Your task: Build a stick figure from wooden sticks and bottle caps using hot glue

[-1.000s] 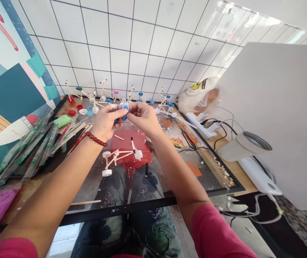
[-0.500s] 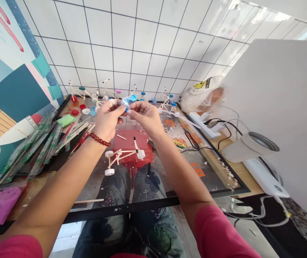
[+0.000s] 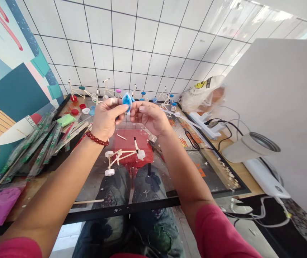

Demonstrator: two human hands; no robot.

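- Nearest me, the table's black front rim (image 3: pixel 132 208) crosses before the seated person's lap; a loose stick (image 3: pixel 89 201) lies just inside it towards eleven.
- At twelve, a stick-built tricycle model (image 3: pixel 128 153) with white wheels sits under the forearms, so hands coming down need to land around it.
- Room to move seems best at one to two, on crumb-flecked glass beneath the right forearm; plastic sleeves (image 3: pixel 37 150) crowd ten.
- Farther along twelve, the left hand (image 3: pixel 107 113) pinches a blue clay packet (image 3: pixel 127 102) between thumb and fingers, raised off the table.
- The right hand (image 3: pixel 153 116) is curled at its three-o'clock edge; whether it grips any blue, I can't tell.
- The step looks like working blue clay out of film, calling for a steady left pinch and small right-finger pulls.
- Beyond, finished-looking models (image 3: pixel 143 93) limit forward reach.
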